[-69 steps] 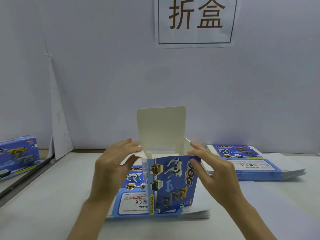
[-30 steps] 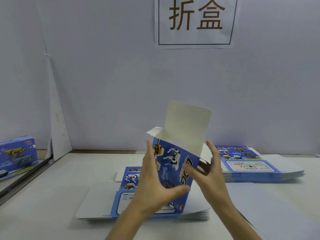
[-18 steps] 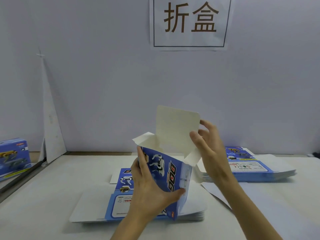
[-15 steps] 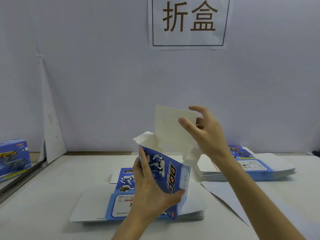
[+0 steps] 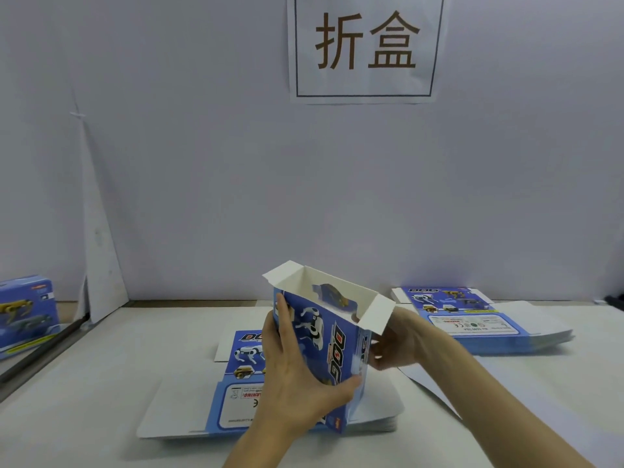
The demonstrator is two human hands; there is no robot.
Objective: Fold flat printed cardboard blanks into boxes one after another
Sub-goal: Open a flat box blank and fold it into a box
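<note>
Nearest the camera, the left grip (image 5: 297, 376) holds the box (image 5: 324, 339) across its blue printed front, thumb up along the left edge and fingertips curled round the near right corner. That box stands tilted just above a stack of flat blanks (image 5: 189, 410) lying on the bench (image 5: 101, 366). Its top is open: a white side flap sticks out at each end, and a blue printed flap shows inside the opening against the far wall. The right grip (image 5: 398, 339) is at the box's right side, its fingers hidden behind the cardboard, so I cannot tell whether it clasps the box or only touches it. A loose white sheet (image 5: 439, 383) lies to the right. Farther back on the right sits a second stack of blanks (image 5: 472, 319), and a finished box (image 5: 23, 315) stands at the far left. A paper sign (image 5: 364, 45) hangs on the wall behind.
</note>
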